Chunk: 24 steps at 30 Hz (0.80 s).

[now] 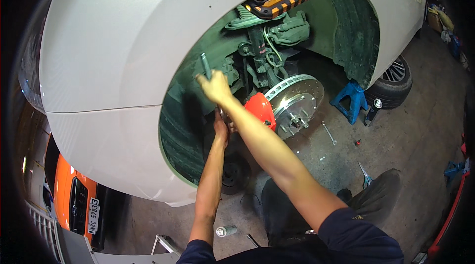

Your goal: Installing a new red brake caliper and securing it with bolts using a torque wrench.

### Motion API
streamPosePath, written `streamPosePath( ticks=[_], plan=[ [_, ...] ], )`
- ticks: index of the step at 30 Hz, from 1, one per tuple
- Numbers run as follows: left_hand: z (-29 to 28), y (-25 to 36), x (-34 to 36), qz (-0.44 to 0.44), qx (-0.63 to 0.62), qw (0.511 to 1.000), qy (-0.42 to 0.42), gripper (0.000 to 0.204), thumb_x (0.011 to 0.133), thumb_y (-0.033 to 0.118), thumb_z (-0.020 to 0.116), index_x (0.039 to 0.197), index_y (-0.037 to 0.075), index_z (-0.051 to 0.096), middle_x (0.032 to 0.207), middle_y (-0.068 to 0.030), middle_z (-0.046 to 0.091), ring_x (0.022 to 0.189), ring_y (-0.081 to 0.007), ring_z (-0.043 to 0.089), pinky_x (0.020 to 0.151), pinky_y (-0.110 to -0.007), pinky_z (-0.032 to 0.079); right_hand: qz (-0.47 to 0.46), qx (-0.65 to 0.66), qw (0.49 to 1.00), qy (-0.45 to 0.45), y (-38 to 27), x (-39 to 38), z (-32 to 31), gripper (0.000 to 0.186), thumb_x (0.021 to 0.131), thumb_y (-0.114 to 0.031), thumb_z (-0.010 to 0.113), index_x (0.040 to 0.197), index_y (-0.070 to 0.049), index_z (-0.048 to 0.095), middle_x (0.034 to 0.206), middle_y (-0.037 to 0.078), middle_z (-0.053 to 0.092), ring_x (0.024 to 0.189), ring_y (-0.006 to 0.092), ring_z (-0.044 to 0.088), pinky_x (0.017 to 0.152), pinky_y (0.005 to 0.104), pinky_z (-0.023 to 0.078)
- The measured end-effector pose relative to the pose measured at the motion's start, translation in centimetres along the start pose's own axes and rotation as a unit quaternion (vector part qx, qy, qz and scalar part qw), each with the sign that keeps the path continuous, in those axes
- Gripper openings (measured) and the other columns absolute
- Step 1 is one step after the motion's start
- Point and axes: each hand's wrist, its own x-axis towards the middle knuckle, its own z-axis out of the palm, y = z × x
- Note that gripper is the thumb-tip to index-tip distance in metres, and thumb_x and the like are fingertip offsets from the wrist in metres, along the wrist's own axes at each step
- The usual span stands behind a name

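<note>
Inside the wheel well of a white car, my right hand (pixel 215 87) is closed around a metal tool handle (pixel 205 63), whose end sticks up past my fist. Just below it, my left hand (pixel 221 129) reaches in behind the red brake caliper (pixel 261 109). Its fingers look curled, but my right forearm and the shadow hide most of what they touch. The caliper sits over the left side of a drilled brake disc (pixel 298 96) with bare wheel studs. Above the disc stands the strut (pixel 257 41), with a hose beside it.
An orange-black work light (pixel 284 0) rests at the top of the arch. Right of the disc are a blue jack stand (pixel 350 103), a wheel (pixel 393 78) and a wrench (pixel 329 133) on the floor. A spray can (pixel 226 231) lies near my left arm. An orange car (pixel 69 194) stands left.
</note>
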Motion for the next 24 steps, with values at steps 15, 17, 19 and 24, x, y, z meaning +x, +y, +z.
streamPosePath(
  ticks=[15,17,19,24],
  plan=[
    [1.4,2.0,1.8,0.103,0.001,0.994,-0.040,0.054,0.100,0.053,0.032,0.104,0.006,0.059,0.074,-0.0080,0.063,0.050,-0.0192,0.057,0.044,-0.030,0.043,0.069,0.033,0.997,-0.027,-2.3,-0.5,-2.1,0.046,0.087,-0.036,0.062,0.081,0.010,0.064,0.082,0.033,0.063,0.079,0.0474,0.064,0.070,0.0473,0.052],
    [0.6,1.0,2.8,0.247,-0.187,0.919,-0.245,0.051,0.101,0.048,0.035,0.111,0.004,0.058,0.084,-0.0113,0.066,0.059,-0.0191,0.060,0.052,-0.031,0.048,-0.183,-0.046,0.982,-0.016,-2.5,-8.7,-5.1,0.033,0.086,-0.026,0.061,0.071,0.004,0.060,0.079,0.030,0.062,0.071,0.0429,0.062,0.072,0.0425,0.051],
    [-0.7,0.0,4.0,0.219,-0.112,0.922,-0.299,0.049,0.099,0.045,0.040,0.110,0.001,0.059,0.097,-0.0153,0.067,0.072,-0.0214,0.063,0.064,-0.034,0.052,-0.305,0.035,0.952,-0.001,-2.5,-15.2,-7.5,0.013,0.081,-0.011,0.059,0.079,0.002,0.059,0.075,0.022,0.053,0.067,0.0340,0.058,0.076,0.0388,0.049],
    [-1.2,-0.6,5.4,0.124,-0.020,0.963,-0.239,0.046,0.097,0.041,0.045,0.098,-0.001,0.064,0.098,-0.0171,0.068,0.071,-0.0220,0.063,0.064,-0.034,0.051,-0.044,0.037,0.998,0.002,-2.1,-5.5,-2.9,0.046,0.089,-0.031,0.059,0.072,0.012,0.063,0.065,0.032,0.057,0.069,0.0456,0.064,0.066,0.0472,0.052]
  ],
)
